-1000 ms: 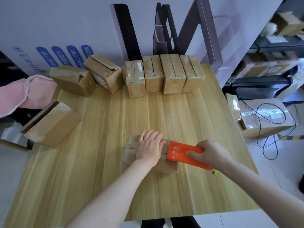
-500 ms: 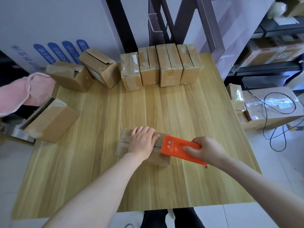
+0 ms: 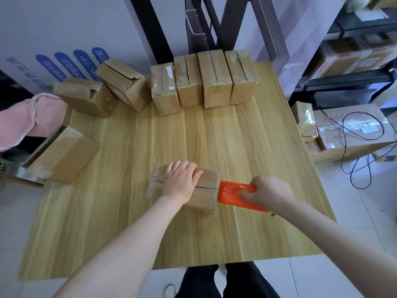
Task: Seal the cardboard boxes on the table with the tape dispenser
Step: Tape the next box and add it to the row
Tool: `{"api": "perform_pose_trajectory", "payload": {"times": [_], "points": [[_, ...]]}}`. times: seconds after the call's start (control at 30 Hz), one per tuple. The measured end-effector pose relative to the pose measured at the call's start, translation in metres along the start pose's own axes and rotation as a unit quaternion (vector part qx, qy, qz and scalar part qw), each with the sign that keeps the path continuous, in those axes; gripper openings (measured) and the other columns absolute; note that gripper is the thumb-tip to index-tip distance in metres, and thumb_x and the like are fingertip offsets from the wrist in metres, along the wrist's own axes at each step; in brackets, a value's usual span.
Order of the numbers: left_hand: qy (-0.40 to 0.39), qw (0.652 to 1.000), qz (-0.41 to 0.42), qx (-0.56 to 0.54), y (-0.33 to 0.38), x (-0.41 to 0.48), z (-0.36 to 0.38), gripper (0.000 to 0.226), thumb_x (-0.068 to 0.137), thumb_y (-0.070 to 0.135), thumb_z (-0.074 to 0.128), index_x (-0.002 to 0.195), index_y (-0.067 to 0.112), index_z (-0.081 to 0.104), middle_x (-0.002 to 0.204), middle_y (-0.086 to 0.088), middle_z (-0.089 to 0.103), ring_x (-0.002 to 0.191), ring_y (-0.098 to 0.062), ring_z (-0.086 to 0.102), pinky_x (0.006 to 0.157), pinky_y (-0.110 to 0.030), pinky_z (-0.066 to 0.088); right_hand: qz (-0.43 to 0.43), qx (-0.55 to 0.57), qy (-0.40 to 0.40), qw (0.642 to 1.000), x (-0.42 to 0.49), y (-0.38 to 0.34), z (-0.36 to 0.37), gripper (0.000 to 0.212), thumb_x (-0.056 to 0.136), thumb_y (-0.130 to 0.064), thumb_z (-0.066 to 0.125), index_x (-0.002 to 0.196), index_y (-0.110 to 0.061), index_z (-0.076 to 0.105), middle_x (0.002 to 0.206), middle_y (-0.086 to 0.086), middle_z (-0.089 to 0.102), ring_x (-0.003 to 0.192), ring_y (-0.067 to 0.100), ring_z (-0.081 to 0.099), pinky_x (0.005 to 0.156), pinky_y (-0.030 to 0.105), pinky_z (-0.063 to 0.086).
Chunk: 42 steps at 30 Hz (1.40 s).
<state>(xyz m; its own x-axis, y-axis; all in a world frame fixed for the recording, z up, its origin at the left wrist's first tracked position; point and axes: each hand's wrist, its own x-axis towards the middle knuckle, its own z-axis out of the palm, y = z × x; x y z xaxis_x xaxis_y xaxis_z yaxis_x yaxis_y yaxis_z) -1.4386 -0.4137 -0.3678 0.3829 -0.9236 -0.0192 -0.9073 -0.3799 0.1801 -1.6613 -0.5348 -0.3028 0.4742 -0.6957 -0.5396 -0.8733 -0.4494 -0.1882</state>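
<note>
The box [image 3: 207, 178] sits near the front of the table [image 3: 150, 233]. The left hand [image 3: 182, 182] holds it on top, fingers bent over its far edge. The right hand [image 3: 271, 191] grips the orange dispenser [image 3: 233, 193], which touches the box's right end.

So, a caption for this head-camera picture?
Left hand steadies a cardboard box; right hand holds an orange tape dispenser at its end.
</note>
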Motion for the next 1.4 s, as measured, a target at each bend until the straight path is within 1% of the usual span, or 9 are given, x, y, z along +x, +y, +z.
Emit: {"api": "perform_pose_trajectory", "payload": {"times": [0.3,0.53,0.7,0.8,0.9,1.03,1.17,1.33,1.4], "points": [[-0.007,1.0,-0.024,-0.013,0.003,0.002,-0.001,0.045,0.097,0.051,0.018,0.09,0.025,0.053,0.09,0.01,0.054,0.094,-0.018,0.048,0.1,-0.033,0.029,0.007,-0.148,0.077,0.986,0.003,-0.073,0.012,0.029,0.084,-0.019,0.053,0.058,-0.018,0.042,0.054,-0.006,0.04,0.045,0.015,0.036,0.044,0.021,0.021],[-0.065,0.992,-0.015,-0.108,-0.009,0.001,-0.008,0.052,0.075,0.064,0.041,0.116,0.036,0.056,0.117,0.017,0.055,0.119,-0.012,0.043,0.111,-0.031,0.014,0.065,0.008,0.118,0.991,-0.014,-0.02,0.012,0.041,0.085,-0.06,0.05,0.071,-0.022,0.055,0.066,-0.007,0.056,0.071,0.021,0.063,0.05,0.026,0.032],[-0.037,0.933,-0.326,-0.147,-0.018,-0.02,-0.022,0.063,0.075,0.068,0.055,0.124,0.029,0.054,0.122,0.005,0.062,0.115,-0.023,0.054,0.099,-0.042,0.04,-0.004,0.264,0.169,0.95,-0.031,-0.009,-0.012,0.03,0.084,-0.049,0.066,0.067,-0.025,0.063,0.053,-0.002,0.062,0.047,0.016,0.062,0.045,0.033,0.049],[-0.037,0.893,-0.408,-0.186,-0.022,-0.038,-0.032,0.067,0.075,0.063,0.061,0.129,0.023,0.051,0.127,0.0,0.059,0.119,-0.026,0.051,0.095,-0.042,0.043,-0.049,0.366,0.189,0.91,-0.04,-0.02,-0.019,0.019,0.084,-0.034,0.072,0.072,-0.021,0.069,0.048,0.0,0.06,0.044,0.022,0.061,0.047,0.048,0.054],[0.046,0.897,-0.338,-0.282,-0.016,-0.039,-0.055,0.044,0.087,0.04,0.063,0.127,0.024,0.056,0.128,0.003,0.059,0.123,-0.02,0.049,0.1,-0.039,0.041,-0.087,0.406,0.196,0.888,-0.047,-0.033,-0.025,0.012,0.084,-0.028,0.073,0.073,-0.023,0.071,0.05,0.001,0.061,0.042,0.02,0.059,0.043,0.05,0.053],[0.045,0.801,-0.202,-0.562,0.006,-0.028,-0.12,0.025,0.098,0.035,0.05,0.112,0.023,0.066,0.108,0.01,0.071,0.099,-0.008,0.065,0.088,-0.026,0.049,-0.127,0.41,0.202,0.88,-0.054,-0.049,-0.033,0.01,0.084,-0.025,0.074,0.074,-0.027,0.071,0.055,-0.001,0.065,0.042,0.016,0.06,0.04,0.047,0.052],[-0.002,0.798,-0.146,-0.585,0.011,-0.032,-0.158,0.023,0.099,0.034,0.049,0.098,0.028,0.071,0.093,0.011,0.074,0.089,-0.004,0.068,0.077,-0.019,0.051,-0.148,0.398,0.206,0.881,-0.058,-0.062,-0.042,0.012,0.084,-0.025,0.075,0.073,-0.027,0.07,0.058,0.003,0.067,0.043,0.017,0.06,0.04,0.045,0.052],[0.011,0.824,-0.13,-0.551,0.002,-0.043,-0.167,0.027,0.097,0.035,0.052,0.098,0.021,0.074,0.096,0.001,0.074,0.093,-0.01,0.066,0.085,-0.032,0.051,-0.157,0.341,0.218,0.901,-0.056,-0.075,-0.047,0.015,0.081,-0.033,0.076,0.069,-0.035,0.066,0.059,-0.011,0.067,0.045,0.007,0.059,0.046,0.033,0.05],[0.008,0.799,-0.15,-0.583,-0.002,-0.043,-0.17,0.027,0.097,0.036,0.052,0.096,0.022,0.075,0.092,0.005,0.075,0.091,-0.008,0.067,0.078,-0.026,0.05,-0.172,0.349,0.213,0.896,-0.057,-0.08,-0.05,0.015,0.081,-0.031,0.076,0.069,-0.034,0.067,0.058,-0.011,0.066,0.044,0.006,0.058,0.043,0.031,0.048]]}}
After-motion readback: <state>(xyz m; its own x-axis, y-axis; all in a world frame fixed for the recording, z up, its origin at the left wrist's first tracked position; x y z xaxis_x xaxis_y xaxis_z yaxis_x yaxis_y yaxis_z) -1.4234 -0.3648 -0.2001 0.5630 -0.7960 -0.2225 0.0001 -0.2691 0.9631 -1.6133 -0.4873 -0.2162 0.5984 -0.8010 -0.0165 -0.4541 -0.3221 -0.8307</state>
